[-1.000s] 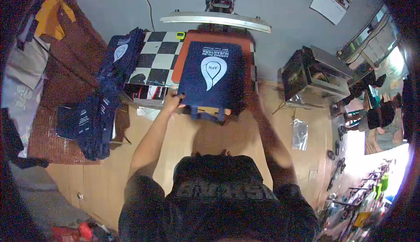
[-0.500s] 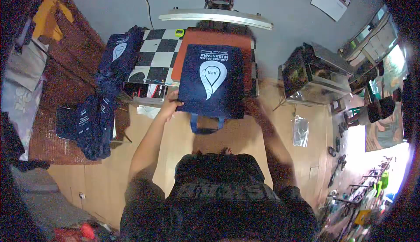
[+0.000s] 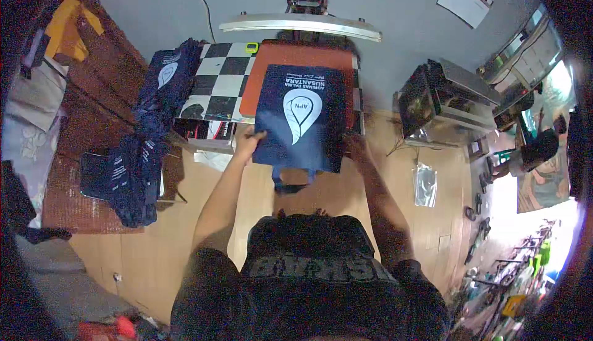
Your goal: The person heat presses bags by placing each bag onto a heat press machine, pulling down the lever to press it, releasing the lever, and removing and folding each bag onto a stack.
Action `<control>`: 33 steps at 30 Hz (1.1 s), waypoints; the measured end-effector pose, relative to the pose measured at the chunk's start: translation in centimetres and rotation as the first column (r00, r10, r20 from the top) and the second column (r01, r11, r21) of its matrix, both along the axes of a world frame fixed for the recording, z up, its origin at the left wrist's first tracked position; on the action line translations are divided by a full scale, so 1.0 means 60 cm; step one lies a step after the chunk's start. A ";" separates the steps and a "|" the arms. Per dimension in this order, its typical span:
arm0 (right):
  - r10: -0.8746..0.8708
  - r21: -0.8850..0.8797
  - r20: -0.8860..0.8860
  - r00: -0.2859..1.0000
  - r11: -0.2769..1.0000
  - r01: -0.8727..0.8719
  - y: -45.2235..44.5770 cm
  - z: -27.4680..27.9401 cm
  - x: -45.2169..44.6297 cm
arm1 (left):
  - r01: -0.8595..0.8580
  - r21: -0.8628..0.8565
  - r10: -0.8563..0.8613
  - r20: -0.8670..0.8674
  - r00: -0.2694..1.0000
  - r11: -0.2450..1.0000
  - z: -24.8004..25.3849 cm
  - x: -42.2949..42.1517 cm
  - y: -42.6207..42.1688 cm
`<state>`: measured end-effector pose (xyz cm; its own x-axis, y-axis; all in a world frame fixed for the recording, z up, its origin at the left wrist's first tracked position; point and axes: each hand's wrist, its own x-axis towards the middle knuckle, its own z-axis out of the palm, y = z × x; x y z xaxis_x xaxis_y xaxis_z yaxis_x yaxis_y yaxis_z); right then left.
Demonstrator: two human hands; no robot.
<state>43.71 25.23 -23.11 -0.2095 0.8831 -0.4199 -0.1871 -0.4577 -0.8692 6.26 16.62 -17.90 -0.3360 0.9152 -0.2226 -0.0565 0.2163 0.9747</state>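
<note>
A navy tote bag (image 3: 330, 125) with a white leaf-like print lies partly over an orange pad (image 3: 253, 94). Its near end reaches past the pad towards me, and its blue handles (image 3: 295, 183) hang there, blurred. At the bag's left edge, my left hand (image 3: 248, 143) is closed on the fabric, thumb on top. My right hand (image 3: 353, 146) grips the opposite edge; its fingers are dark and partly hidden. The print reads upside down from my side.
Beyond the pad is a long white lamp-like bar (image 3: 299, 26). A checkered surface (image 3: 222, 75) carries a small yellow-green device (image 3: 252, 48). More navy bags (image 3: 164, 88) are piled left, others (image 3: 136, 180) lower. A dark glass-sided case (image 3: 445, 109) stands right. Clear plastic (image 3: 424, 183) lies on the floor.
The tote bag has slid a little towards me and slightly right, with both hands still at its sides. My left hand has shifted a little to the right.
</note>
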 end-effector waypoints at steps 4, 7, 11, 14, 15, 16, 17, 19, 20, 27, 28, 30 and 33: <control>0.036 0.166 0.229 0.973 0.983 -0.075 -0.010 0.017 -0.002 | -0.029 -0.242 -0.032 -0.245 0.969 0.970 -0.011 -0.003 0.013; 0.081 0.163 0.277 0.957 0.978 -0.130 -0.011 0.038 -0.003 | 0.009 -0.024 -0.011 -0.084 0.996 1.000 -0.041 -0.015 0.005; 0.072 0.145 0.220 0.973 0.984 -0.106 -0.011 0.034 -0.006 | -0.020 0.010 0.019 0.055 0.998 1.000 -0.017 -0.001 0.005; -0.044 0.190 0.159 0.986 0.982 0.013 0.006 -0.027 -0.007 | -0.077 -0.062 0.076 -0.016 0.997 0.995 0.020 0.017 0.008; 0.037 0.202 0.133 0.990 0.977 -0.064 0.015 -0.063 0.004 | -0.104 -0.098 0.099 -0.053 0.994 0.990 0.026 0.021 0.009; 0.119 0.217 0.110 0.987 0.966 -0.141 0.024 -0.096 0.016 | -0.107 -0.098 0.102 -0.051 0.993 0.990 0.023 0.018 0.009; 0.163 0.227 0.100 0.982 0.957 -0.182 0.027 -0.100 0.019 | -0.083 -0.123 0.077 -0.054 0.996 0.989 0.013 0.010 0.008; 0.211 0.213 0.104 0.972 0.950 -0.229 0.021 -0.088 0.022 | -0.038 -0.173 0.028 -0.057 0.998 0.984 -0.002 -0.001 0.006; 0.217 0.187 0.118 0.969 0.954 -0.236 0.013 -0.074 0.024 | -0.043 -0.172 0.033 -0.057 0.998 0.984 -0.008 0.001 0.007; 0.005 0.380 0.309 0.951 0.916 -0.129 0.051 -0.098 -0.010 | -0.104 0.080 0.099 0.065 0.993 0.991 -0.052 -0.011 0.024; -0.042 0.421 0.595 0.803 0.867 -0.267 0.071 -0.135 -0.008 | -0.108 0.078 0.103 0.067 0.992 0.991 -0.043 -0.008 0.028; -0.119 0.411 0.811 0.573 0.813 -0.413 0.078 -0.130 -0.009 | -0.159 -0.061 0.152 -0.103 0.983 0.985 -0.007 0.006 0.030; 0.041 0.249 0.331 0.943 0.960 -0.130 0.024 0.013 -0.025 | -0.186 -0.082 0.169 -0.176 0.970 0.979 -0.013 0.012 0.025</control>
